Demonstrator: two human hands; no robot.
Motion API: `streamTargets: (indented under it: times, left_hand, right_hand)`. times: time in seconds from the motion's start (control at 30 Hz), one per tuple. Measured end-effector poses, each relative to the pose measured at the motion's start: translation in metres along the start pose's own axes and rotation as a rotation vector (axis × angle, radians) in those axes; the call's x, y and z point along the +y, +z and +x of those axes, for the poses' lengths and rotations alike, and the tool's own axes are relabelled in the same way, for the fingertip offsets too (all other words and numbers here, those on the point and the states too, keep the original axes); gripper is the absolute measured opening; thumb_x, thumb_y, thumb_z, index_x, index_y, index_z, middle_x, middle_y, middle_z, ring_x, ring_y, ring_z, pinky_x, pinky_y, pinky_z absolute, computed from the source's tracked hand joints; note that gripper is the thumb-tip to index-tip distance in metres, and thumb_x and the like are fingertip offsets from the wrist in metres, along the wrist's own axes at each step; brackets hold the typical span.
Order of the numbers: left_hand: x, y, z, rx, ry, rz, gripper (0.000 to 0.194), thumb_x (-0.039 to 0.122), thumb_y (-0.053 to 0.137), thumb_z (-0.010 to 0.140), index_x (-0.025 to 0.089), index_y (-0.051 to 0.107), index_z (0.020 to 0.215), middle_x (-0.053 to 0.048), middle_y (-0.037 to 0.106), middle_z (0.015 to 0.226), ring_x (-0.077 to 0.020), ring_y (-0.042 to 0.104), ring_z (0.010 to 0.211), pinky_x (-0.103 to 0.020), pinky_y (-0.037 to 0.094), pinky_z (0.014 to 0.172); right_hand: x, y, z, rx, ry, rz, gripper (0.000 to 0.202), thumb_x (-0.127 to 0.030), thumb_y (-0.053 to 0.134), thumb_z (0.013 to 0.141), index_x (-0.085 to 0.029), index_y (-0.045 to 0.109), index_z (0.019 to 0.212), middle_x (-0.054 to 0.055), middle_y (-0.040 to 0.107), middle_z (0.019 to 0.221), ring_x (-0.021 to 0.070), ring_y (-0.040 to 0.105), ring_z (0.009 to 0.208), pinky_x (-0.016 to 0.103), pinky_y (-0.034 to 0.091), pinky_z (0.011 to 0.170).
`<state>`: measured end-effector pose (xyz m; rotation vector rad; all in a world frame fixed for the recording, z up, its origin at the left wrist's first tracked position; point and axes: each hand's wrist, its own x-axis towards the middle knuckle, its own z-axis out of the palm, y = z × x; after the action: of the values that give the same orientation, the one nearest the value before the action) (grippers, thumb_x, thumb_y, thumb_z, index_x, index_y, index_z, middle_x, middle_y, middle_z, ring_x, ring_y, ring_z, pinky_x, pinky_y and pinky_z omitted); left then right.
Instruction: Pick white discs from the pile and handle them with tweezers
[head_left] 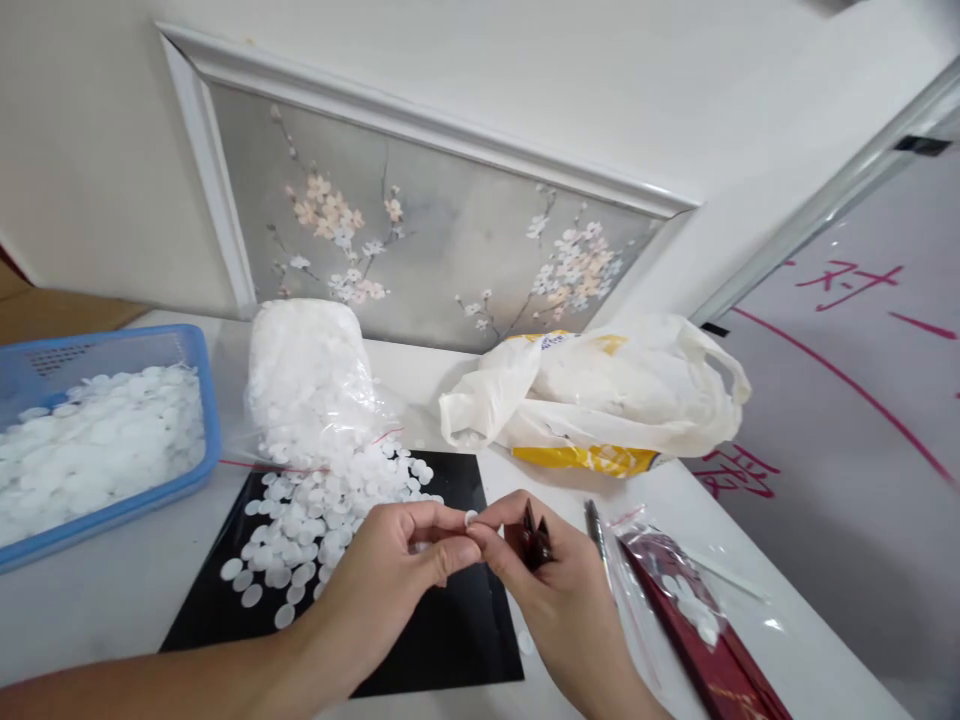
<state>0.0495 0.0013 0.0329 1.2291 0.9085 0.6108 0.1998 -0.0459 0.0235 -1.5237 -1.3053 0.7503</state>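
Between the fingertips of both hands is a small white plastic disc (470, 517), seen almost edge-on. My left hand (409, 560) pinches it from the left, thumb against forefinger. My right hand (544, 570) pinches it from the other side and also keeps a dark two-pointed tool (534, 540) in its curled fingers; its lower part is hidden. Beneath the hands lies a black mat (442, 640). Loose white discs (300, 545) are spread over its left part, spilling from a clear plastic bag (311, 380) full of them.
At left stands a blue basket (208, 400) heaped with white discs. A white and yellow carrier bag (600, 400) lies at the back right. On the right are a pen (596, 530), a dark red packet (720, 670) and small clear bags. A framed flower picture (450, 230) leans behind.
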Motion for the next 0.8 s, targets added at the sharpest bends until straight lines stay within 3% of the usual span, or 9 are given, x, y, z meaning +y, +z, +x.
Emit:
streamTargets:
  times: [0.07,0.17,0.33,0.6,0.8]
  left_hand:
    - [0.0,0.001,0.007,-0.023,-0.008,0.069,0.025,0.041,0.064,0.081,0.018,0.073,0.077,-0.002,0.072,0.077,-0.0175,0.057,0.076,-0.027,0.039,0.067]
    - [0.002,0.001,0.012,-0.098,-0.036,0.156,0.029,0.043,0.06,0.085,0.018,0.071,0.075,-0.001,0.072,0.074,-0.0151,0.057,0.07,-0.025,0.037,0.064]
    - [0.004,0.0,0.013,-0.126,-0.085,0.201,0.022,0.037,0.06,0.085,0.019,0.066,0.075,0.0,0.071,0.075,-0.0141,0.058,0.071,-0.024,0.038,0.065]
    - [-0.001,-0.004,0.015,-0.172,-0.115,0.228,0.018,0.034,0.06,0.084,0.019,0.065,0.073,0.0,0.072,0.073,-0.016,0.061,0.073,-0.026,0.039,0.067]
    - [-0.003,0.0,0.013,-0.134,-0.188,0.026,0.019,0.037,0.068,0.075,0.018,0.068,0.08,-0.002,0.071,0.078,-0.0165,0.056,0.074,-0.026,0.037,0.065]
  right_hand:
    - [0.003,-0.008,0.0,-0.06,0.073,0.093,0.022,-0.039,0.064,0.083,-0.019,0.063,0.075,0.001,0.062,0.063,0.0142,0.054,0.058,0.025,0.042,0.055]
    - [0.008,-0.016,0.002,-0.105,0.155,0.202,0.025,-0.044,0.067,0.08,-0.019,0.064,0.082,-0.001,0.061,0.062,0.0139,0.053,0.058,0.025,0.041,0.056]
    - [0.013,-0.018,0.002,-0.185,0.245,0.188,0.033,-0.046,0.069,0.077,-0.017,0.059,0.065,-0.001,0.057,0.059,0.0115,0.044,0.055,0.025,0.037,0.054]
    - [0.018,-0.016,-0.001,-0.218,0.295,0.224,0.034,-0.049,0.068,0.077,-0.018,0.057,0.067,-0.001,0.054,0.06,0.0113,0.042,0.055,0.024,0.036,0.052]
    - [0.024,-0.01,0.0,-0.202,0.305,0.325,0.041,-0.056,0.069,0.073,-0.019,0.053,0.062,-0.004,0.048,0.051,0.0111,0.041,0.05,0.024,0.036,0.05]
